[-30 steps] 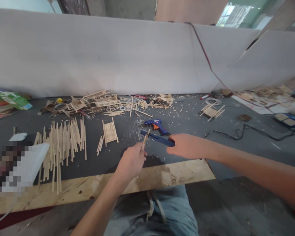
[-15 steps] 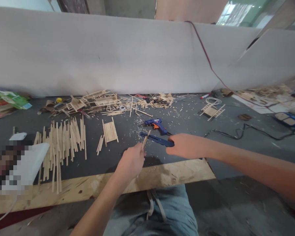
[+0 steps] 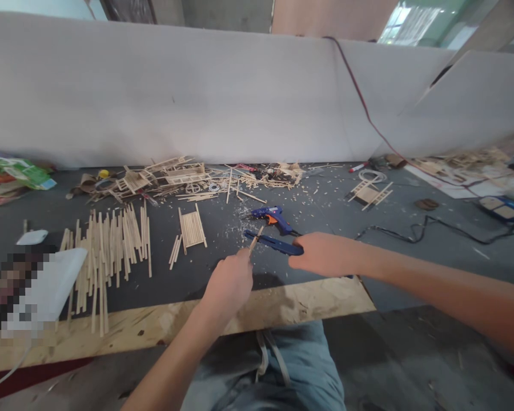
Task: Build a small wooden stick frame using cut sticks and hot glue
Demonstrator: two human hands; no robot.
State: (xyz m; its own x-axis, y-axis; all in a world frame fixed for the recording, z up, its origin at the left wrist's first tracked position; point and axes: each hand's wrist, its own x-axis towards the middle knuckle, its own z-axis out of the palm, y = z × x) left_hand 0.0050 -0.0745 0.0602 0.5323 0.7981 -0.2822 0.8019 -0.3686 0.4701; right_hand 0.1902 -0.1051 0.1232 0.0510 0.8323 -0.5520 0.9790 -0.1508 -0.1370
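Note:
My left hand (image 3: 230,281) pinches a short wooden stick (image 3: 254,241) that points up and away. The stick's tip lies in the jaws of a blue cutter (image 3: 274,243), which my right hand (image 3: 325,254) grips by its handle. Both hands hover over the dark mat (image 3: 223,268) near the board's front edge. Just behind the cutter lies a blue and orange glue gun (image 3: 273,217).
Several loose wooden sticks (image 3: 107,251) lie spread at the left, a small glued stick panel (image 3: 192,228) in the middle. Stick models and scraps (image 3: 167,177) pile along the white wall. A small stick frame (image 3: 368,194) and a black cable (image 3: 432,225) lie at the right.
The stick in my left hand has slipped a little lower and closer to the cutter's jaws. My right hand has barely moved.

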